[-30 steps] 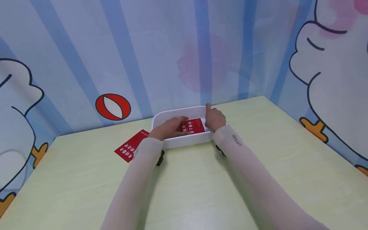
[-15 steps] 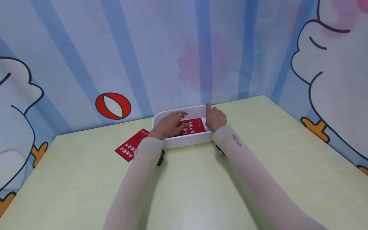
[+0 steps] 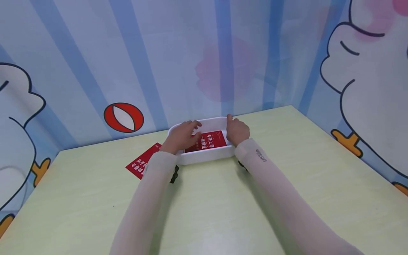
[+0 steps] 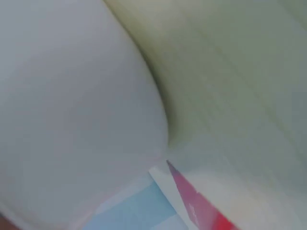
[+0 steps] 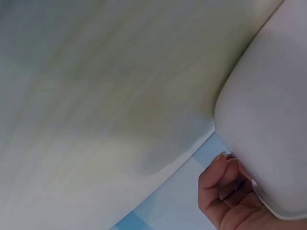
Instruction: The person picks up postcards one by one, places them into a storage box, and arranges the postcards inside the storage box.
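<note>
A shallow white plastic bin (image 3: 207, 156) stands against the back wall. In it lies a red card (image 3: 210, 140) with white Chinese lettering, its left end partly behind my left hand (image 3: 182, 136). That hand is over the bin's left end, thumb and fingers apart with nothing between them. My right hand (image 3: 238, 131) grips the bin's right end, thumb up along the rim. In the right wrist view, curled fingers (image 5: 225, 177) of this hand show under the rim beside the bin's outer wall (image 5: 268, 96). The left wrist view is mostly filled by the bin's wall (image 4: 86, 96).
A second red card (image 3: 143, 161) lies on the pale table (image 3: 204, 205), left of the bin, partly covered by the left sleeve. Its corner (image 4: 192, 201) shows in the left wrist view. Printed cloth walls (image 3: 178, 63) close off the back and sides.
My left hand has let go of the red card in the bin and drawn back left, uncovering more of its lettering. The right hand keeps its hold on the bin.
</note>
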Motion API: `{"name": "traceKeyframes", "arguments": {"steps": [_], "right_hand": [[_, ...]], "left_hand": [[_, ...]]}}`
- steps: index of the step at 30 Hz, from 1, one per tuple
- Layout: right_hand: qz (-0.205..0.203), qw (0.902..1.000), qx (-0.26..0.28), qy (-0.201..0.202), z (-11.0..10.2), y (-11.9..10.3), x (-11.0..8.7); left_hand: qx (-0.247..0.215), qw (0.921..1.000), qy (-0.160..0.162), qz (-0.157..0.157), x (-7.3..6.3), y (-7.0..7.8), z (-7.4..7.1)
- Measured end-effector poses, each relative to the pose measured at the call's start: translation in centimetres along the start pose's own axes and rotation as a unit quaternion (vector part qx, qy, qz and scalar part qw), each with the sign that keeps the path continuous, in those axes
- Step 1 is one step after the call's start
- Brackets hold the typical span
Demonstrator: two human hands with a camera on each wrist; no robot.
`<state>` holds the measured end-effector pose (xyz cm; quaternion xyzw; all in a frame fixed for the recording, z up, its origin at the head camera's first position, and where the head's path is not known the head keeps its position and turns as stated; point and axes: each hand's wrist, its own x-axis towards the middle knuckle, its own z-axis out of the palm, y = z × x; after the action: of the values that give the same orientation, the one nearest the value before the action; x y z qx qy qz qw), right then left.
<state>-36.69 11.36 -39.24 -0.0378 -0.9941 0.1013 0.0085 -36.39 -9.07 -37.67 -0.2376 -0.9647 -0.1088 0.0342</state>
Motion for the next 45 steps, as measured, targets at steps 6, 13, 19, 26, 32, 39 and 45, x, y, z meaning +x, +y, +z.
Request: {"name": "traceKeyframes", "arguments": {"steps": [6,13,19,26,32,39,45], "right_hand": [[-0.003,1.0000,-0.002,0.008,-0.2,0.1,-0.2],[-0.005,0.9999,0.003,0.009,-0.1,0.1,-0.2],[-0.008,0.9999,0.006,-0.005,0.3,0.0,-0.2],[-0.006,0.9999,0.007,0.003,0.3,-0.1,-0.1],[-0.010,0.9999,0.005,0.005,0.2,-0.1,-0.2],[-0.012,0.9998,0.001,0.013,0.0,0.0,-0.3],[-0.013,0.9999,0.000,0.010,0.1,0.1,-0.1]], "left_hand": [[-0.012,0.9997,0.014,-0.019,-0.4,-0.5,-0.9],[-0.005,0.9995,0.027,-0.015,-0.7,-1.4,-1.4],[-0.017,0.9979,0.040,-0.049,-1.5,-2.4,-1.5],[0.002,0.9967,0.052,-0.062,-2.2,-3.3,-2.0],[0.003,0.9950,0.061,-0.079,-3.1,-4.3,-3.3],[-0.017,0.9914,0.059,-0.116,-4.6,-6.2,-4.2],[-0.015,0.9899,0.052,-0.131,-5.1,-7.0,-4.3]]}}
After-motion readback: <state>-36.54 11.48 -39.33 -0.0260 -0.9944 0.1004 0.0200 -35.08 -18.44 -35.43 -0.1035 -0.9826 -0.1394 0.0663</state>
